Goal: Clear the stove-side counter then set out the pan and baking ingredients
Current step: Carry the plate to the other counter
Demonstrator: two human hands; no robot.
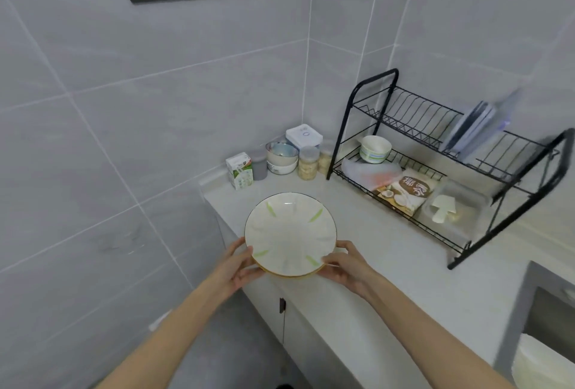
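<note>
1. The white plate (290,233) with green leaf marks is held over the left end of the worktop (382,267). A yellow rim shows just beneath it.
2. The left hand (238,267) grips its rim at 8 o'clock and the right hand (345,267) at 4 o'clock, with fingers (334,276) curled under the edge and thumbs on top.
3. At 12 o'clock from the plate, in the corner, stand a milk carton (239,170), stacked bowls (281,158) and jars (308,163).
4. At 2 o'clock stands a black dish rack (435,127).

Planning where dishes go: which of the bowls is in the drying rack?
The striped white bowl on the rack's lower tier; the other two bowls sit stacked in the counter corner.
</note>
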